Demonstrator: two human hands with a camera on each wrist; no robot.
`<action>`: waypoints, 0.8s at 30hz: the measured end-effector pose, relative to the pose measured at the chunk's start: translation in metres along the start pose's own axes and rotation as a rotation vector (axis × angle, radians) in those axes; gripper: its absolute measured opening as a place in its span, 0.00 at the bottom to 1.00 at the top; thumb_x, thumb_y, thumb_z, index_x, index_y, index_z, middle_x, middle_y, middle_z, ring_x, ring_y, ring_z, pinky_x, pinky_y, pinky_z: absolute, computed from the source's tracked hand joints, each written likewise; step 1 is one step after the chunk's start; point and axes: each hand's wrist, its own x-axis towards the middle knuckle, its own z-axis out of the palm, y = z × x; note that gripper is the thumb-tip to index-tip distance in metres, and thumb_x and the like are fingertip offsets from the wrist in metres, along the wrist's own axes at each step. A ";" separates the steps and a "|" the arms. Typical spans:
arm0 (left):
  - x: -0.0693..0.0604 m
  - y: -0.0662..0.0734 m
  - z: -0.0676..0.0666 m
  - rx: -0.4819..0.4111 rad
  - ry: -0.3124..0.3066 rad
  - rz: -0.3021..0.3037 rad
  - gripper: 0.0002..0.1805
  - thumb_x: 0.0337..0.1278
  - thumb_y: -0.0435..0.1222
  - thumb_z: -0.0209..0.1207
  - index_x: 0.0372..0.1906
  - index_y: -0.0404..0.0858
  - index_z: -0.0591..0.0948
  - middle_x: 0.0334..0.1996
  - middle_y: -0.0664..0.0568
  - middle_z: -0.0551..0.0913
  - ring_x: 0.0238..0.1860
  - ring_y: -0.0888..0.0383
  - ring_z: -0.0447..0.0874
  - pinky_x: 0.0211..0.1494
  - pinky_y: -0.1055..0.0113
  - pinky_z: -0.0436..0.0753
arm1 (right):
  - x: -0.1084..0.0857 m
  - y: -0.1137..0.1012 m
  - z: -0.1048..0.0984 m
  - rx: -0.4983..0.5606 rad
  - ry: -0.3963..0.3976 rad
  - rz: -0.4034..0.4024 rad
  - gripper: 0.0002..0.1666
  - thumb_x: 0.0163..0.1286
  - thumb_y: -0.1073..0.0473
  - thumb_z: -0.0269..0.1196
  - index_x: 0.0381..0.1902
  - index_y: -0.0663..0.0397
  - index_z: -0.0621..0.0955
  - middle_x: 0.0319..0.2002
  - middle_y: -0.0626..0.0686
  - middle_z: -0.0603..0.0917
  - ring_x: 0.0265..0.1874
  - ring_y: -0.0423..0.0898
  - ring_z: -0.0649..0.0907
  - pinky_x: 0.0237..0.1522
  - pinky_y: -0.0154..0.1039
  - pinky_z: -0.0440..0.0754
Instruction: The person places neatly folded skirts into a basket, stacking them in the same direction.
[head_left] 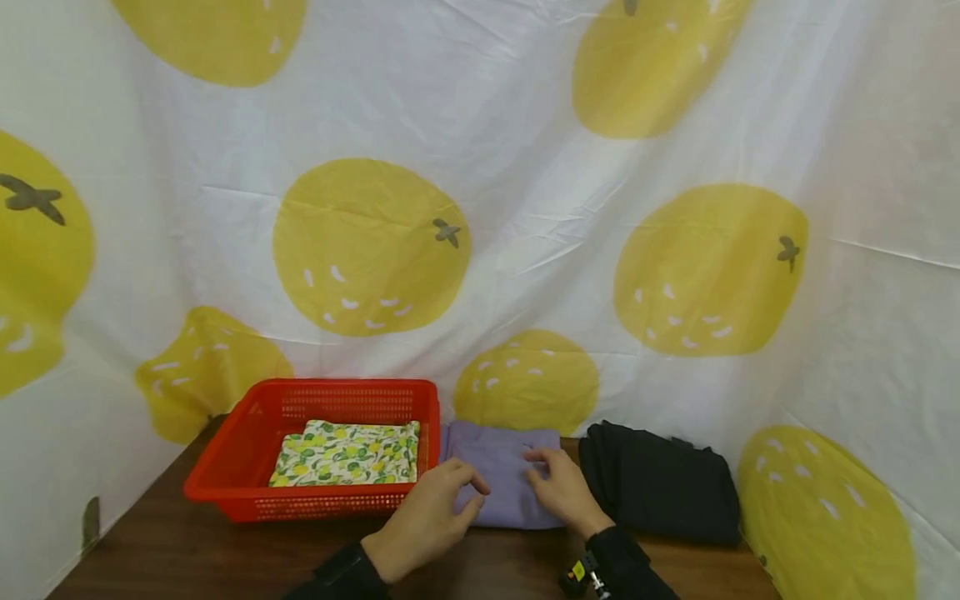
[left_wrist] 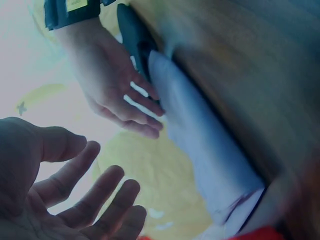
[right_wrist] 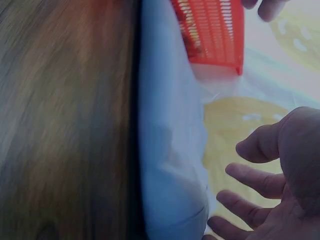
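One folded lavender cloth (head_left: pixel 506 492) lies as a rough rectangle on the brown wood-grain tabletop (head_left: pixel 172 558), between a red plastic basket (head_left: pixel 315 493) to its left and a folded black garment (head_left: pixel 660 483) to its right. A narrow strip of tabletop shows between the lavender cloth and the black garment; the basket stands just beside the cloth's left edge, and whether they touch cannot be told. Inside the basket, toward its right side, lies a folded lemon-print cloth (head_left: pixel 348 454), white with yellow fruit and green leaves. The left hand (head_left: pixel 431 517) is near the basket's front right corner and the lavender cloth's left part, its fingers loosely bent and spread, thumb apart from forefinger, with nothing in its hold. The right hand (head_left: pixel 566 492) is at the lavender cloth's right part, fingers relaxed and slightly bent, thumb held away from them, likewise empty. Whether its fingertips touch the cloth cannot be told. Both wrists come out of dark sleeves (head_left: pixel 630 567), and a small black device (head_left: pixel 577 579) with a yellow label sits at the right wrist. Behind everything hangs a white curtain (head_left: pixel 525 208) printed with large yellow fruit.
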 end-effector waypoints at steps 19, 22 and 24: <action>0.006 -0.033 0.045 0.048 -0.231 -0.377 0.32 0.77 0.44 0.74 0.74 0.29 0.83 0.78 0.20 0.75 0.75 0.23 0.82 0.74 0.25 0.84 | 0.006 0.070 0.023 -0.063 -0.063 0.047 0.29 0.65 0.61 0.79 0.65 0.59 0.91 0.65 0.70 0.91 0.69 0.75 0.88 0.68 0.72 0.86; 0.005 -0.033 0.045 0.081 -0.258 -0.359 0.30 0.77 0.45 0.75 0.72 0.31 0.84 0.71 0.27 0.81 0.66 0.28 0.87 0.66 0.29 0.89 | 0.003 0.069 0.022 -0.043 -0.059 0.042 0.29 0.62 0.63 0.80 0.63 0.63 0.91 0.64 0.71 0.92 0.67 0.73 0.89 0.66 0.71 0.88; 0.005 -0.032 0.045 0.094 -0.274 -0.353 0.29 0.78 0.46 0.74 0.71 0.32 0.85 0.67 0.31 0.83 0.63 0.32 0.88 0.62 0.31 0.90 | 0.001 0.069 0.021 -0.045 -0.060 0.035 0.29 0.62 0.64 0.80 0.62 0.65 0.91 0.63 0.70 0.92 0.66 0.72 0.90 0.66 0.70 0.88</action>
